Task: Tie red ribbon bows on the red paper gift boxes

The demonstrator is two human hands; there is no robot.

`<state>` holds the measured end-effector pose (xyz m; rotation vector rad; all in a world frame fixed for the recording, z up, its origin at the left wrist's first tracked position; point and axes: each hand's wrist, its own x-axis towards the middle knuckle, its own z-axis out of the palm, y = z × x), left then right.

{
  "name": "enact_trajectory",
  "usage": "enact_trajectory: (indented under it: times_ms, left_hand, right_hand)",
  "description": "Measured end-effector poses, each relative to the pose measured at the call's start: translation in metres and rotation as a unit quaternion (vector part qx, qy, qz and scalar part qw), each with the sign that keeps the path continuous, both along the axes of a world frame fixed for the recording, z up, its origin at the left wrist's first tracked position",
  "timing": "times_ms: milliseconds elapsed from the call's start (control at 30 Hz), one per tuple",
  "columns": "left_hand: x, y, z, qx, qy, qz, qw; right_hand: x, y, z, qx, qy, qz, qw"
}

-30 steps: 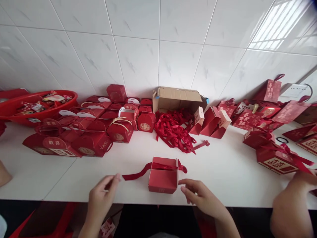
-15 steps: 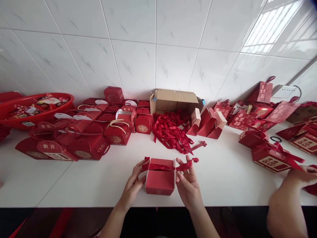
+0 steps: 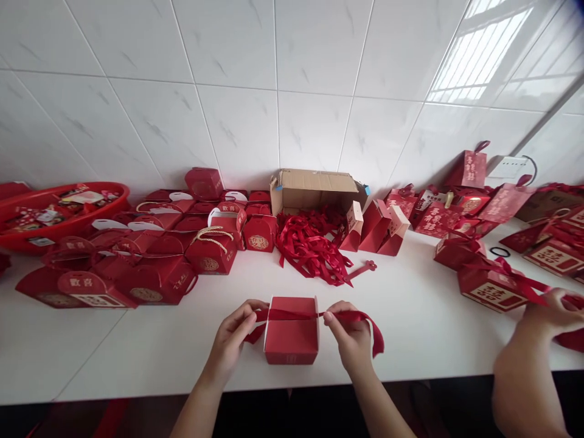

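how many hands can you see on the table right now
3. The left hand and right hand pinch the ribbon at either side of the red box. A co-worker's hand is at the far right edge; others may be out of view.

1. Our left hand (image 3: 230, 340): forearm angled up from below, fingers (image 3: 249, 311) pinched shut.
2. Our right hand (image 3: 351, 340): mirrors it, fingers (image 3: 332, 319) pinched, palm facing inward.
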<state>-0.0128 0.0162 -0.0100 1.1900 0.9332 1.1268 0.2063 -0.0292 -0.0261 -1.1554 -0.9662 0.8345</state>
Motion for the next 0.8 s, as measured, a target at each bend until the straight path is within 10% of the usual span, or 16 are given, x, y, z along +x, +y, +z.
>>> enact_trajectory:
  times_ms: [300,800]
  left_hand:
    - [0.014,0.002,0.013,0.051,0.027,0.052,0.997]
    - [0.022,-0.003,0.003,0.124,0.113,0.109,0.98]
  right_hand:
    - [-0.006,0.013,0.011,-0.011,0.151,0.036,0.988]
    - [-0.003,0.012,0.004,-0.06,0.494,0.157,0.853]
